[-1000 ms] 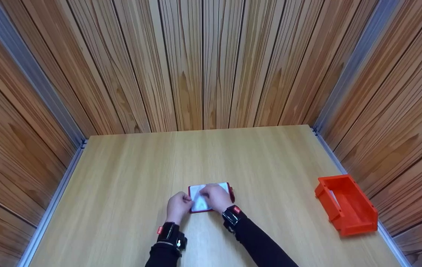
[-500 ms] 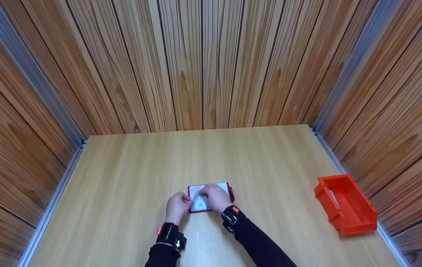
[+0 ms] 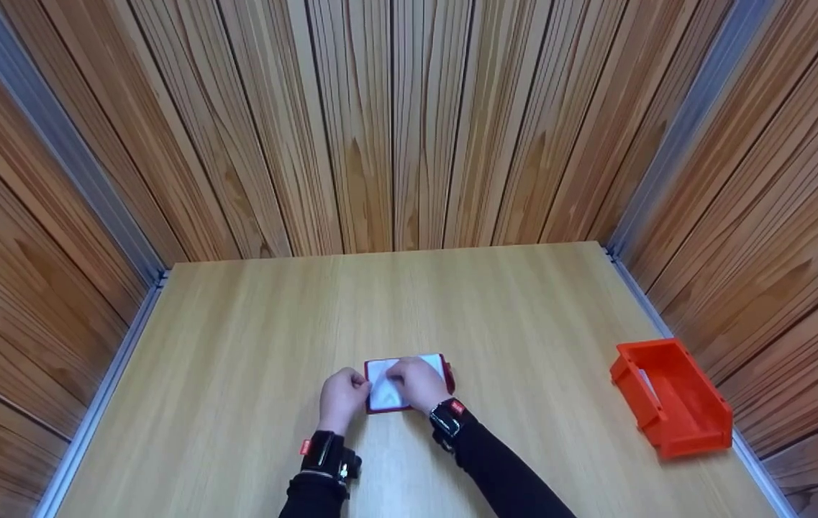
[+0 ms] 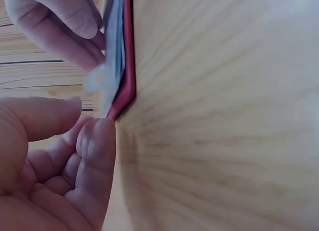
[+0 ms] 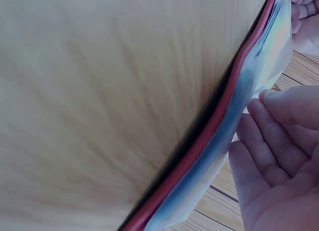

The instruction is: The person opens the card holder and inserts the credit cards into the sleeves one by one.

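Observation:
A small red-covered card holder point(image 3: 383, 396) with a stack of clear plastic sleeves lies open on the table, its red clasp strap point(image 3: 448, 374) on the right side. My right hand point(image 3: 419, 383) is over its pages; in the right wrist view thumb and forefinger pinch the edge of a lifted clear sleeve point(image 5: 275, 61). My left hand point(image 3: 342, 396) is at the holder's left edge. In the left wrist view its thumb stands apart from the bent fingers, with nothing visible between them, and a fingertip is at the corner of the red cover point(image 4: 128, 86).
An orange-red plastic bin point(image 3: 696, 444) stands at the right edge of the wooden table point(image 3: 257, 345), with a small white thing point(image 3: 647, 385) inside. Wood-panelled walls point(image 3: 409, 129) with metal corner posts enclose the table at the back and sides.
My left hand has drawn back slightly to the left from the sleeves, and its pinch has loosened. The right hand and the card holder have hardly moved.

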`<state>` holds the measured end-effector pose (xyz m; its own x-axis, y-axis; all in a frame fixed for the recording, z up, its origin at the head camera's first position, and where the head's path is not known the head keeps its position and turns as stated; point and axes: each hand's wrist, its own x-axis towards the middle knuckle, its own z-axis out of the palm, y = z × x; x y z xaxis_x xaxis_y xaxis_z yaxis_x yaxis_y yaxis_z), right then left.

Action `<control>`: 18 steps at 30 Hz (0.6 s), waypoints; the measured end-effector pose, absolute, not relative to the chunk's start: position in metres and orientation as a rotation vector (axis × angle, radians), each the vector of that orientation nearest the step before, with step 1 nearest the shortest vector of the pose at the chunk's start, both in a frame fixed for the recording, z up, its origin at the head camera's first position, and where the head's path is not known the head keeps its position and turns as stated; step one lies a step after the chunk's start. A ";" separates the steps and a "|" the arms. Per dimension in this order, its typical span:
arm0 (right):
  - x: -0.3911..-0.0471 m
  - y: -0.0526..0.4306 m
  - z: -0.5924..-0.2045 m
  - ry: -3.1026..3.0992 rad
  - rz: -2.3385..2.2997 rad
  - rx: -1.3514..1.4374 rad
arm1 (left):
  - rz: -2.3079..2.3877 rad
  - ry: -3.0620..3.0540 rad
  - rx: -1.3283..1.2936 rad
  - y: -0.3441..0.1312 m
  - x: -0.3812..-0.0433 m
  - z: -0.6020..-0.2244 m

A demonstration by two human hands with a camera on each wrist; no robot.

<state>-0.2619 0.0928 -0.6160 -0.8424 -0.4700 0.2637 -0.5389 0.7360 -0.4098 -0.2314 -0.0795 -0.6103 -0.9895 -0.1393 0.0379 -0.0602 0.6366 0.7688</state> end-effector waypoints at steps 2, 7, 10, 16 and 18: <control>-0.262 0.093 -0.616 -2.797 0.729 0.814 | -1.307 -2.741 0.141 -0.078 -0.231 -0.609; -0.263 0.094 -0.616 -2.799 0.734 0.820 | -1.323 -2.741 0.107 -0.075 -0.230 -0.609; -0.263 0.094 -0.615 -2.805 0.739 0.819 | -1.329 -2.761 0.116 -0.073 -0.230 -0.610; -0.262 0.094 -0.615 -2.801 0.724 0.827 | -1.269 -2.768 0.095 -0.071 -0.229 -0.616; -0.262 0.094 -0.615 -2.772 0.700 0.847 | -1.257 -2.753 0.083 -0.071 -0.228 -0.617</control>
